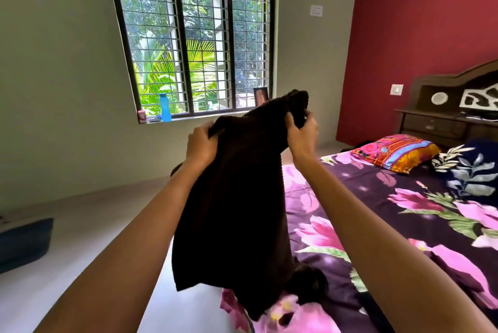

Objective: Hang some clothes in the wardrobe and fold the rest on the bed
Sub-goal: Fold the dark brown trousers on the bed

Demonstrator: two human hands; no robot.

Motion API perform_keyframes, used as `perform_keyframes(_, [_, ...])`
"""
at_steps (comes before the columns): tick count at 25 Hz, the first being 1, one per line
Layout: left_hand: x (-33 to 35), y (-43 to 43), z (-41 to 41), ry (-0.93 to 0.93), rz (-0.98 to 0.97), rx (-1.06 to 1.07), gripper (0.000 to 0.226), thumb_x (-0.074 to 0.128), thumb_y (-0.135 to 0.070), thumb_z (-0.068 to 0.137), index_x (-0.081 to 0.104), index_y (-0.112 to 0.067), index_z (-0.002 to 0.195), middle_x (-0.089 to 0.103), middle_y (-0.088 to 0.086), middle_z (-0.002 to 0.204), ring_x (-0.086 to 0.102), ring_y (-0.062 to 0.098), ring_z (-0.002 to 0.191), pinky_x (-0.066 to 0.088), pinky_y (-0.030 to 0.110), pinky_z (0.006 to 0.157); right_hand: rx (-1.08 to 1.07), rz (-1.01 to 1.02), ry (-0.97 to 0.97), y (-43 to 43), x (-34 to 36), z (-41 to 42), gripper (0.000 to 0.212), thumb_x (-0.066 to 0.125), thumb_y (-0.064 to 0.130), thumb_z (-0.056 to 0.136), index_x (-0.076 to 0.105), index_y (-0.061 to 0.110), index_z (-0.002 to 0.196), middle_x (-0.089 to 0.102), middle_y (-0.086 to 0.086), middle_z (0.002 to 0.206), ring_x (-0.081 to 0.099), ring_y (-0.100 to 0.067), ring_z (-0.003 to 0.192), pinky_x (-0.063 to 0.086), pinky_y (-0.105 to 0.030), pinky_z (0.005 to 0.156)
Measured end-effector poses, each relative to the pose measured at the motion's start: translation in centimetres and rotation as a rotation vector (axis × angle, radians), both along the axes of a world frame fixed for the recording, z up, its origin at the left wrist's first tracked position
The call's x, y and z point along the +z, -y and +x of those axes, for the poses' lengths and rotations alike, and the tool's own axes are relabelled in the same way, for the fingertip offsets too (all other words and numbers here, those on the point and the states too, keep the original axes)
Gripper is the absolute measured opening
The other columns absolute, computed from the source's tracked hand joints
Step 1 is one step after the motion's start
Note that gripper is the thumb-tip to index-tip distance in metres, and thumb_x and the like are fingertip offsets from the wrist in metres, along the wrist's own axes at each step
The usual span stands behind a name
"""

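Observation:
A dark brown garment (pixel 237 206) hangs in the air in front of me, over the near left corner of the bed (pixel 377 225). My left hand (pixel 201 144) grips its upper left edge, fingers curled into the cloth. My right hand (pixel 301 132) pinches the upper right part, where the fabric bunches up higher. The garment's lower end touches the floral purple bedsheet. No wardrobe is in view.
A colourful pillow (pixel 396 152) and a dark blue floral pillow (pixel 469 171) lie at the head of the bed by the wooden headboard (pixel 442 106). A blue bottle (pixel 165 107) stands on the window sill. A dark blue basket (pixel 24 241) sits on the floor at left.

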State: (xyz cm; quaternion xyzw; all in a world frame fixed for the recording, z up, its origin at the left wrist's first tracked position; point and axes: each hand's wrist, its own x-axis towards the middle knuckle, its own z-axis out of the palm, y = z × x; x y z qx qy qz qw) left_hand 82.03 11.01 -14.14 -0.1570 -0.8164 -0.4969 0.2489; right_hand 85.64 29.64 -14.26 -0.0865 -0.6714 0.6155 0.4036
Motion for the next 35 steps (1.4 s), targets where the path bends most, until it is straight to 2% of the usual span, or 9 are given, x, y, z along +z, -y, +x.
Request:
perform_keyframes(4, [2.4,-0.4,-0.5,-0.275,-0.009,-0.09,0.02,0.048,0.008,0.087,0.063,0.004,0.1,0.065,0.02,0.098,0.058,0.022,0.091,0.038,0.019,0.073,0.065,0.756,0.07,0.6,-1.5,1.1,0.123,0.073,0.066,0.061,0.003,0.022,0.151,-0.001,-0.008,0.158,0.001,-0.028,0.146,0.003,-0.048,0.114])
perform_keyframes(6, [3.0,-1.7,0.2,-0.357,-0.033,-0.256,0.023,0.048,0.01,0.083,0.063,0.0,0.096,0.063,0.01,0.09,0.056,0.013,0.082,0.04,0.012,0.073,0.085,0.963,0.023,1.6,-1.8,1.5,0.125,0.072,0.068,0.057,0.005,0.022,0.152,0.006,-0.009,0.158,-0.001,-0.031,0.146,-0.005,-0.054,0.113])
perform_keyframes(11, [1.3,-3.5,-0.1,-0.252,0.221,-0.342,0.021,0.048,0.001,0.084,0.062,-0.008,0.096,0.062,-0.006,0.087,0.057,0.005,0.083,0.044,0.021,0.08,0.103,0.634,0.007,3.4,-1.5,0.5,0.055,0.073,0.016,0.079,0.048,0.013,0.127,0.066,-0.011,0.107,0.062,-0.028,0.099,0.051,-0.041,0.086])
perform_keyframes(16, [-3.2,-1.1,-0.6,0.027,0.187,-0.354,0.046,0.07,-0.032,0.082,0.049,-0.021,0.121,0.057,-0.003,0.116,0.055,0.009,0.108,0.043,0.013,0.087,-0.078,0.368,-0.027,2.8,-0.3,1.1,0.051,0.064,0.002,0.082,0.051,0.007,0.131,0.065,-0.014,0.111,0.057,-0.019,0.1,0.039,-0.015,0.077])
perform_keyframes(19, [-6.1,0.7,-0.5,0.271,0.099,-0.428,0.094,0.078,-0.053,0.064,0.03,-0.025,0.14,0.05,-0.001,0.124,0.053,0.016,0.114,0.044,0.017,0.087,-0.183,0.139,-0.041,1.2,2.1,0.6,0.054,0.073,0.012,0.08,0.052,0.007,0.13,0.064,-0.011,0.115,0.059,-0.023,0.107,0.041,-0.02,0.084])
perform_keyframes(23, [-7.7,0.5,0.3,0.447,0.001,-0.58,0.103,0.075,-0.042,0.054,0.024,-0.037,0.144,0.056,-0.006,0.112,0.058,0.012,0.1,0.048,0.025,0.088,-0.274,-0.136,-0.049,-1.2,3.6,0.3,0.054,0.064,0.003,0.082,0.05,0.009,0.133,0.062,-0.011,0.12,0.058,-0.026,0.113,0.045,-0.037,0.101])
perform_keyframes(28, [-6.6,-1.4,-1.9,0.194,-0.083,-0.225,0.021,0.075,-0.013,0.078,0.07,-0.002,0.095,0.069,-0.006,0.072,0.056,0.002,0.071,0.041,0.029,0.068,-0.309,-0.16,0.043,-3.3,2.2,1.1,0.05,0.054,-0.003,0.087,0.044,0.01,0.134,0.057,-0.015,0.125,0.056,-0.028,0.115,0.043,-0.036,0.102])
perform_keyframes(30, [-4.7,-1.4,-2.8,0.103,0.002,-0.098,0.014,0.068,-0.011,0.083,0.07,-0.003,0.095,0.07,0.016,0.091,0.06,0.017,0.085,0.042,0.033,0.073,-0.299,-0.17,0.153,-4.9,1.0,0.5,0.05,0.054,-0.001,0.087,0.041,0.01,0.134,0.055,-0.015,0.126,0.054,-0.03,0.117,0.043,-0.036,0.1])
perform_keyframes(35, [0.5,-3.6,-3.1,-0.065,0.024,0.056,0.026,0.048,-0.001,0.088,0.065,-0.005,0.107,0.066,0.018,0.107,0.059,0.032,0.102,0.043,0.032,0.085,-0.186,-0.01,0.376,-6.2,-0.7,-0.6,0.065,0.063,-0.005,0.079,0.033,0.01,0.135,0.04,-0.017,0.134,0.046,-0.03,0.12,0.045,-0.033,0.095])
